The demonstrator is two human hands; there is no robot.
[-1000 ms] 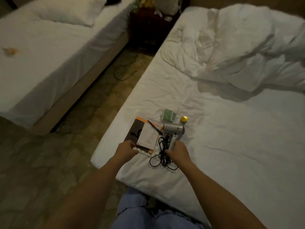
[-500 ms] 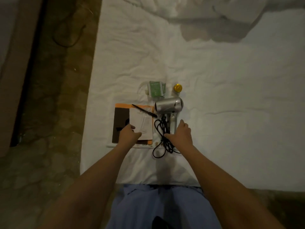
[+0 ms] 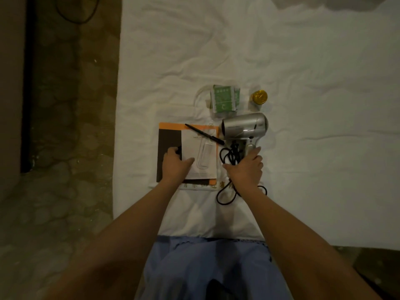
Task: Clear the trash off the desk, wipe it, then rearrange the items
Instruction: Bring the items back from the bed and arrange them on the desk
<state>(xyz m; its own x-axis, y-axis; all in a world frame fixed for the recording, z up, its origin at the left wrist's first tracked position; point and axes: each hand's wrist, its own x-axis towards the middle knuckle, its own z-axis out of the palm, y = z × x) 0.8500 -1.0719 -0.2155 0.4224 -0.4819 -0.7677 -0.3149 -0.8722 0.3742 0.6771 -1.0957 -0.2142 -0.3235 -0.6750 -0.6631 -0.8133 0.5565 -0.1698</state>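
On the white bed sheet [image 3: 281, 61], close to its near edge, the silver hair dryer [image 3: 245, 126] lay on its side, nozzle pointing left, and the right hand [image 3: 245, 167] was wrapped round its handle together with a bunch of the black cord [image 3: 229, 152], fingers curled tight. Just left of it, the left hand [image 3: 176, 164] pressed down on the stack of papers: a white sheet [image 3: 203, 146] on a dark folder [image 3: 168, 139] with an orange border, thumb spread over the sheet, fingertips bent at the folder's edge. Whether that hand actually gripped anything could not be told. A black pen [image 3: 204, 134] lay slanted across the sheet's top corner, its tip touching the dryer's nozzle.

Compared with half a second earlier, the view had dropped closer and more straight down; the rumpled duvet had almost slipped out of the top of the picture. The right hand had closed further over the cord and handle. The items themselves had not shifted.

Beyond the dryer sat green sachets [image 3: 225, 99] with pale printing too blurred to read, and beside them a small jar with a gold lid [image 3: 259, 96]. Faint yellowish characters showed on a white strip under the folder's near edge, illegible. Patterned floor [image 3: 65, 126] ran along the left.
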